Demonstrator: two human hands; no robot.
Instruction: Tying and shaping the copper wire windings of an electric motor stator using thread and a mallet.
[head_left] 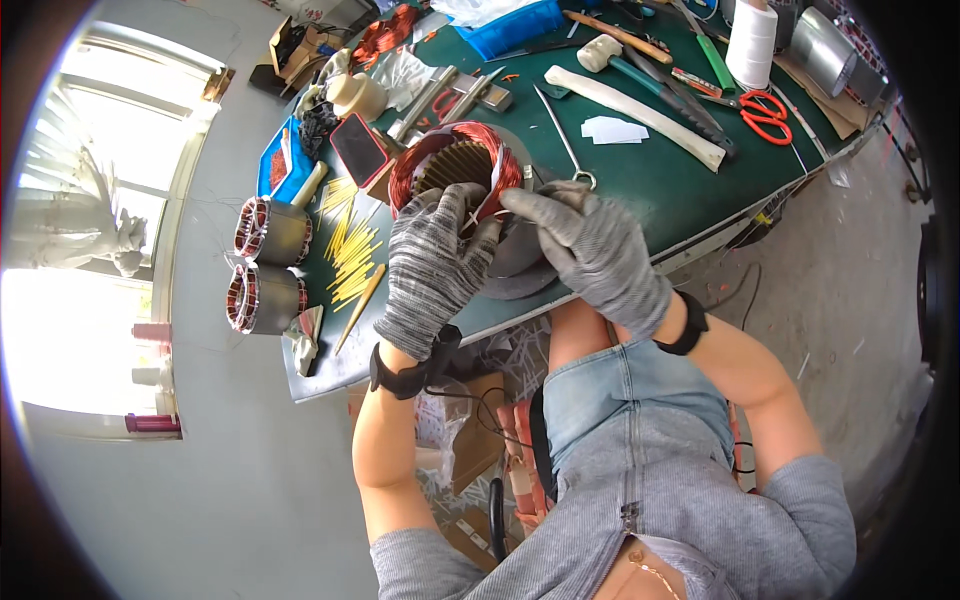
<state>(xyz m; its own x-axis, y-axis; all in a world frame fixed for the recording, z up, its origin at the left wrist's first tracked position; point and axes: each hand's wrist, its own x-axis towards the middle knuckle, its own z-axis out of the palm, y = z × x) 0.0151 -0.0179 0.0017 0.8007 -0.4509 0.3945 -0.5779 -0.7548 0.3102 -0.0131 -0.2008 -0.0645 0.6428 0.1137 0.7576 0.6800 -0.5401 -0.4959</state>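
Green matting covered the workbench (640, 185), crowded with tools: red-handled scissors (765, 115), a white spool of thread (752, 45), a mallet (600, 52) and a long pale stick (640, 112). Near the front edge sat the motor stator (455, 175), its copper windings standing proud around a ribbed core. Both gloved hands worked at its near rim. The left hand (432, 270) lay against the coil with fingers curled, and the right hand (595, 250) had its fingertips pressed together on what looked like a thin white tie or strip at the winding; I could not tell exactly what was pinched.

A sharp tug, I judged, might have nicked the wire's coating or snapped the strip. The stator stood close to the bench edge, so a hard pull toward the body could have tipped it off. The loose yellow sticks (352, 255) beside it could easily have been swept to the floor, towards the two finished stators (270, 262).
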